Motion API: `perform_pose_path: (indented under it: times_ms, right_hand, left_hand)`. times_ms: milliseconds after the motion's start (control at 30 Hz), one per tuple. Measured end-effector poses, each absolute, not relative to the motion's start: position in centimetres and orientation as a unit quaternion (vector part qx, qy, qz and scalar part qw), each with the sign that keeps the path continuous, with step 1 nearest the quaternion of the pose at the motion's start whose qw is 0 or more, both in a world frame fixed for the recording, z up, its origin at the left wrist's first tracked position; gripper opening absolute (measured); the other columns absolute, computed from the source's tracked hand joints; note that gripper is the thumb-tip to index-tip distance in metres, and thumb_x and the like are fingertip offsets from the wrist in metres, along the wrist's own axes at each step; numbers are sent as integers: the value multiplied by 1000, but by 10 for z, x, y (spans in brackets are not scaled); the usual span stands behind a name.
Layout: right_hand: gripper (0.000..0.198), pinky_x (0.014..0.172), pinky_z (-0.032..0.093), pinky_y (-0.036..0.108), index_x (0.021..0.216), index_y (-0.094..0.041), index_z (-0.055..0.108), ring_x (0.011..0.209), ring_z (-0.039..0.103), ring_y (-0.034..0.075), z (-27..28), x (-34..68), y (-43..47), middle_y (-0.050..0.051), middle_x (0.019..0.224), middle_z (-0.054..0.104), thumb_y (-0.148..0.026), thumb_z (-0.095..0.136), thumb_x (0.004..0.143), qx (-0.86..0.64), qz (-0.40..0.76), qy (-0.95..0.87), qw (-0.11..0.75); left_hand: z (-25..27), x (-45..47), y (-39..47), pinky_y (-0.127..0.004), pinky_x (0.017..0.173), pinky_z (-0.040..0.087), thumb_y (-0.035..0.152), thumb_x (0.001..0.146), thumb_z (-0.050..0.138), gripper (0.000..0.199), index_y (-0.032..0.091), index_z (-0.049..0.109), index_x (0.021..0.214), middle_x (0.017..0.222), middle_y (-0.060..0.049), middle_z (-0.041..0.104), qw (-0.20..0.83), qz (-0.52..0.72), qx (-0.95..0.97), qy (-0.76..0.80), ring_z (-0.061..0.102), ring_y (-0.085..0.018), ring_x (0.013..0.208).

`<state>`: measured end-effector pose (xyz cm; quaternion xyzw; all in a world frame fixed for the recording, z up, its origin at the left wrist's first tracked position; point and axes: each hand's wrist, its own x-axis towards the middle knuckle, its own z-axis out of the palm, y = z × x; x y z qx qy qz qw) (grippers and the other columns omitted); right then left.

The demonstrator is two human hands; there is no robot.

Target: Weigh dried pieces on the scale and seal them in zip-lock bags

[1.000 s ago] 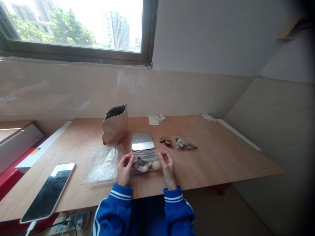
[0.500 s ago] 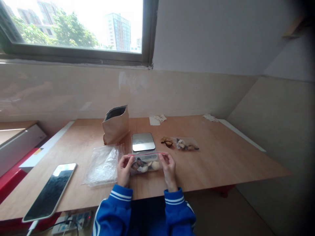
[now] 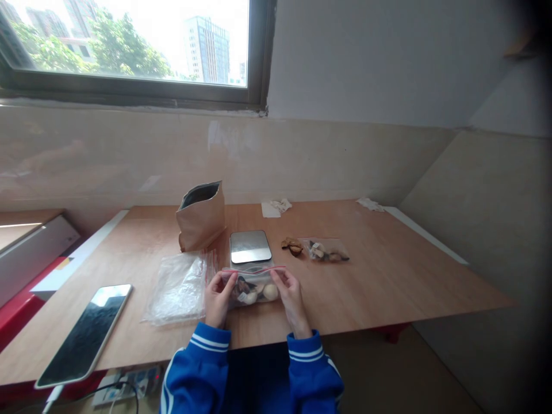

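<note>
Right hand has shifted inward along the red strip of the clear bag, strip end now poking out past it; the mouth bows more, so the top seems slack, and whether it is sealed I can't tell. Left hand is about where it was; fingers of both pinch the top edge. Bag is at the worktop's near side, pale and dark pieces inside. Flat scale right behind it, crowding that side; plastic bags just beside left hand. Paper pouch stands further back, phone far left, brown scraps and second filled bag right of scale.
</note>
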<state>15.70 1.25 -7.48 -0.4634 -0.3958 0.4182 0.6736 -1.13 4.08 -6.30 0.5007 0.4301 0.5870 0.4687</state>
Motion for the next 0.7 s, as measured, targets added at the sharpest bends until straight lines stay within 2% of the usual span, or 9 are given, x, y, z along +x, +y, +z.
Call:
perform_pose_path:
  times_ms: [400, 600, 700]
  right_hand:
    - [20, 77, 49, 31, 80, -19, 64, 79, 63, 19, -75, 156, 9, 3, 81, 70, -38, 68, 73, -460, 392, -371, 705]
    - [19, 79, 48, 32, 81, -20, 65, 81, 63, 19, -72, 156, 6, 3, 83, 69, -38, 66, 76, -464, 387, -384, 698]
    - [20, 82, 48, 33, 84, -19, 66, 85, 63, 20, -70, 157, 3, 4, 85, 69, -38, 64, 78, -464, 383, -405, 688]
  left_hand:
    - [-65, -10, 37, -25, 57, 50, 41, 73, 68, 30, 14, 65, 87, 74, -5, 70, 473, 578, 490, 449, 64, -16, 65]
    - [-62, -9, 36, -27, 66, 51, 39, 73, 69, 29, 15, 67, 87, 75, -4, 70, 481, 580, 487, 441, 65, -16, 68]
    - [-61, -11, 36, -29, 74, 51, 39, 74, 67, 28, 15, 68, 90, 83, -5, 71, 492, 581, 489, 425, 66, -17, 77]
